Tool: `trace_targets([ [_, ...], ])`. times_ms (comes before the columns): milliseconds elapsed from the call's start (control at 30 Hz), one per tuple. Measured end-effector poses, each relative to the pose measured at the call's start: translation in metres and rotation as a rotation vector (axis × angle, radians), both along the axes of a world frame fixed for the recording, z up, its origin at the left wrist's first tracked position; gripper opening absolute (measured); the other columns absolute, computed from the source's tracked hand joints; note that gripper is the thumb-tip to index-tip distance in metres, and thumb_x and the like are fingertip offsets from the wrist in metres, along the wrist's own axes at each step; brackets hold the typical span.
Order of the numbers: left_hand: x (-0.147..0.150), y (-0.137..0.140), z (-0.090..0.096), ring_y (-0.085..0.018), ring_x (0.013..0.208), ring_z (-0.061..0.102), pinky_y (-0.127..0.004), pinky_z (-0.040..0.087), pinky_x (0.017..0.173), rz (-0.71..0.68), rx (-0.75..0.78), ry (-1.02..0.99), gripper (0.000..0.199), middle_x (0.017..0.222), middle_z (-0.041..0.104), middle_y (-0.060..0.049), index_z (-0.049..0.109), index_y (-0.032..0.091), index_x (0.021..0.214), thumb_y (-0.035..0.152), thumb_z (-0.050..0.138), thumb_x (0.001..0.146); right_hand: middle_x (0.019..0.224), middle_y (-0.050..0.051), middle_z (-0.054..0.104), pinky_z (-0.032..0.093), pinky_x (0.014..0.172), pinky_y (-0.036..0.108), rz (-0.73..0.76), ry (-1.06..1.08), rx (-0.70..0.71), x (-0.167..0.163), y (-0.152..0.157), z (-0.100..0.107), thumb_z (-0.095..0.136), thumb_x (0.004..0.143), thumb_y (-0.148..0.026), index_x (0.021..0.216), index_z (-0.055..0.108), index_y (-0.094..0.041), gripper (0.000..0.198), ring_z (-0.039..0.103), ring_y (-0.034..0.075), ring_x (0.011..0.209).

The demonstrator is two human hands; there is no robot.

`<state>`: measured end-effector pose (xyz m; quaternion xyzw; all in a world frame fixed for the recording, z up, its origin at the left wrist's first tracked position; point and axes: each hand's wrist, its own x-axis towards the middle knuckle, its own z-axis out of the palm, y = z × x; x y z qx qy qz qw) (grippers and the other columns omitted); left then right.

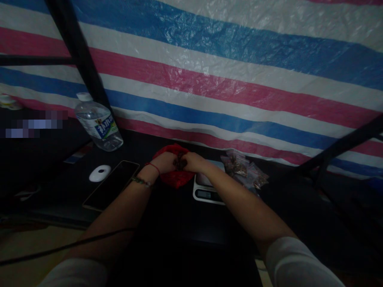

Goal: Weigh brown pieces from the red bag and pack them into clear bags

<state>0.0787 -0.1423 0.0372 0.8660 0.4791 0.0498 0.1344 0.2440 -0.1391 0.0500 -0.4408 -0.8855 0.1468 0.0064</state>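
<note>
A red plastic bag (176, 180) lies open on the black table, with dark brown pieces (180, 161) at its mouth. My left hand (166, 162) reaches into it from the left, fingers curled in against the dark pieces. From the right my right hand (194, 162) meets it, its fingertips closed on the same clump. The exact kind of the pieces is too dim to make out. Just right of the bag stands a white digital scale (206, 195), partly covered by my right forearm. Small clear zip bags (239, 167) holding brown bits are piled beyond the scale.
A clear plastic bottle (98, 123) with a blue and green label stands at the back left. In front of it are a white rounded case (99, 173) and a dark phone (112, 186). Striped plastic sheeting (224, 87) hangs behind the table, with dark metal bars at both sides.
</note>
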Motion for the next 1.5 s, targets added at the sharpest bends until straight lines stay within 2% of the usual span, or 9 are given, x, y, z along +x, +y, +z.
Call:
trace_targets([
  [200,0.004,0.000,0.008,-0.021,0.074,0.064,-0.031,0.048,0.074,0.039,0.102,-0.133,0.023,0.083,0.071,-0.009,0.071,0.017,0.080,0.027,0.051,0.081,0.083,0.006,0.070,0.040,0.060,0.025,-0.103,0.182,-0.043,0.003,0.005,-0.010,0.069,0.068,-0.028,0.087,0.070,-0.017,0.022,0.063,0.020,0.074],
  [367,0.005,-0.002,0.012,-0.019,0.095,0.063,-0.029,0.047,0.088,-0.030,0.184,-0.311,0.028,0.104,0.070,-0.005,0.068,0.020,0.104,0.026,0.052,0.083,0.086,0.003,0.070,0.044,0.064,0.024,-0.202,0.403,-0.116,0.012,0.008,-0.014,0.069,0.064,-0.018,0.096,0.067,-0.015,0.032,0.063,0.018,0.075],
  [500,0.006,-0.004,0.014,-0.018,0.100,0.062,-0.030,0.046,0.092,-0.072,0.226,-0.366,0.030,0.109,0.069,-0.004,0.066,0.021,0.110,0.026,0.047,0.087,0.086,0.001,0.069,0.047,0.068,0.024,-0.220,0.584,-0.207,0.014,0.008,-0.019,0.067,0.065,-0.013,0.097,0.065,-0.016,0.033,0.064,0.016,0.076],
  [733,-0.006,0.008,0.009,-0.022,0.101,0.060,-0.035,0.045,0.097,0.190,0.440,-0.344,0.034,0.106,0.068,-0.010,0.068,0.015,0.105,0.017,0.039,0.086,0.092,0.001,0.067,0.049,0.079,0.030,-0.381,0.758,-0.138,0.016,0.008,-0.024,0.075,0.062,-0.021,0.097,0.061,-0.018,0.039,0.064,0.016,0.084],
  [833,-0.012,0.013,0.005,-0.023,0.098,0.062,-0.035,0.046,0.094,0.218,0.389,-0.237,0.036,0.104,0.069,-0.011,0.069,0.015,0.103,0.015,0.039,0.083,0.092,0.000,0.067,0.049,0.081,0.031,-0.374,0.753,-0.120,0.019,0.010,-0.026,0.075,0.062,-0.020,0.097,0.060,-0.019,0.038,0.064,0.016,0.086],
  [1000,-0.014,0.014,-0.001,-0.024,0.097,0.062,-0.034,0.046,0.091,0.112,0.288,-0.088,0.036,0.102,0.070,-0.010,0.072,0.018,0.096,0.014,0.043,0.075,0.093,0.001,0.068,0.049,0.079,0.030,-0.383,0.713,-0.132,0.023,0.013,-0.029,0.076,0.062,-0.021,0.095,0.061,-0.019,0.037,0.064,0.016,0.085],
  [1133,-0.013,0.013,-0.008,-0.023,0.088,0.064,-0.033,0.048,0.085,0.083,0.192,-0.010,0.031,0.096,0.070,-0.012,0.072,0.018,0.093,0.019,0.046,0.077,0.090,0.001,0.068,0.048,0.078,0.030,-0.388,0.694,-0.124,0.026,0.011,-0.025,0.076,0.062,-0.023,0.095,0.062,-0.018,0.036,0.064,0.016,0.083],
  [1367,-0.010,0.012,-0.017,-0.026,0.087,0.063,-0.036,0.048,0.082,0.151,0.091,-0.017,0.035,0.097,0.068,-0.014,0.071,0.017,0.095,0.043,0.054,0.078,0.091,0.002,0.068,0.048,0.078,0.032,-0.431,0.765,0.013,0.061,-0.012,-0.012,0.072,0.065,-0.027,0.098,0.062,-0.018,0.036,0.063,0.017,0.082],
  [1500,-0.007,0.011,-0.015,-0.025,0.086,0.062,-0.035,0.047,0.084,0.102,0.093,-0.096,0.035,0.095,0.069,-0.012,0.072,0.019,0.094,0.046,0.060,0.075,0.093,0.004,0.068,0.047,0.079,0.032,-0.487,0.842,0.048,0.093,-0.032,-0.015,0.069,0.067,-0.030,0.100,0.061,-0.018,0.036,0.063,0.018,0.084],
])
